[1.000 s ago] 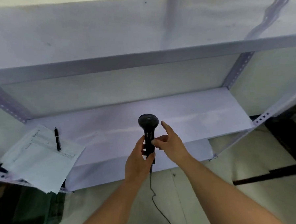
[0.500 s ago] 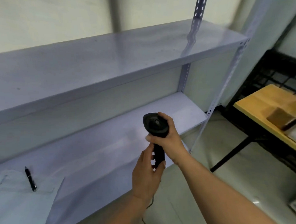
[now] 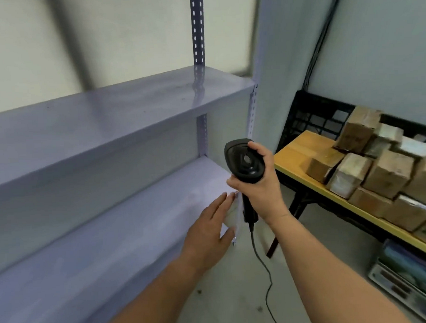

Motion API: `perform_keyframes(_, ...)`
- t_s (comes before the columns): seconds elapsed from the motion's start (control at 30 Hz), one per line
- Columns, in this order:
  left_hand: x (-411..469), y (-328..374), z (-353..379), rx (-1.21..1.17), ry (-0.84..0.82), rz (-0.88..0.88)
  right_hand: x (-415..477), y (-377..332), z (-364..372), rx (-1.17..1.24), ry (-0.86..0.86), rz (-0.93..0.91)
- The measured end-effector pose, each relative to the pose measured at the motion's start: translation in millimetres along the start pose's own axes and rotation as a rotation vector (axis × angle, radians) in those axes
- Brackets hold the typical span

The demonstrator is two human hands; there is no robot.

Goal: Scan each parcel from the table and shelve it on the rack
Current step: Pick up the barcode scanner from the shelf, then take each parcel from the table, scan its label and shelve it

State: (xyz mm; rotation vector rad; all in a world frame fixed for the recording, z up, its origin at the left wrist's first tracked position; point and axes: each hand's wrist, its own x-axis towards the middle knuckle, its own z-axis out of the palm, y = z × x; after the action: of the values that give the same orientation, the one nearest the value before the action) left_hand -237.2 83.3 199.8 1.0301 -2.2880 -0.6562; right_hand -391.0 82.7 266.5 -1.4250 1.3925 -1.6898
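At the back of the table [image 3: 302, 151], against the wall: a black mesh crate [image 3: 301, 117], its contents hidden from this angle. Under the table, low at the right edge: a tray-like bin [image 3: 408, 284] of bluish items, too blurred to name.

On the yellow-edged wooden tabletop, well apart from both hands: a heap of brown cardboard parcels [image 3: 388, 174], packed close and touching, some wrapped in clear tape, one standing higher at the back.

Left of the table: a grey-lilac metal rack [image 3: 83, 148] with a perforated upright [image 3: 197, 26] rising behind it. Two levels in view, an upper shelf [image 3: 105, 110] and a lower shelf [image 3: 100, 241].

Right hand [image 3: 263, 190]: fingers curled tight round the neck of a black barcode scanner [image 3: 244, 162], held just beyond the rack's right end, between rack and table. Scanner head up and facing the camera, handle pointing down, black cable [image 3: 264, 269] trailing from the handle toward the floor.

Left hand [image 3: 210, 225]: flat, palm down, fingers straight and close together, over the front right corner of the lower shelf, just beside the scanner handle. Touching the shelf or merely above it: cannot tell.

Below: pale concrete floor [image 3: 234, 296]. Behind: plain light wall, with dark wiring [image 3: 317, 44] running down toward the crate.
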Motion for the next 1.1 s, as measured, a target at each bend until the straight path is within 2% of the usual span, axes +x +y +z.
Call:
perform_keyframes(0.13, 39.5, 24.7, 22.8, -0.011, 0.029, 0.022, 14.6, -4.0, -64.4, -0.049, 0.03, -0.051)
perform_keyframes(0.3, 102.4, 60.9, 55.3, -0.039, 0.012, 0.095, 26.7, 3.9, -145.9, -0.07, 0.148, -0.092)
perform_keyframes(0.53, 189.4, 112.9, 118.8, -0.1, -0.06, 0.105, 40.8, 16.9, -250.9, -0.021, 0.341, -0.099)
perform_keyframes(0.7, 242.8, 159.2, 173.5, -0.126, -0.162, 0.102, 49.7, 31.7, -323.7, -0.084, 0.373, -0.06)
perform_keyframes(0.83, 278.8, 182.1, 204.6, -0.138, -0.197, 0.122, 56.3, 42.8, -362.3, -0.022, 0.376, 0.003)
perform_keyframes(1.1, 357.7, 194.6, 237.3, -0.078, -0.254, 0.187, 85.4, 69.7, -393.9, -0.099, 0.457, 0.08)
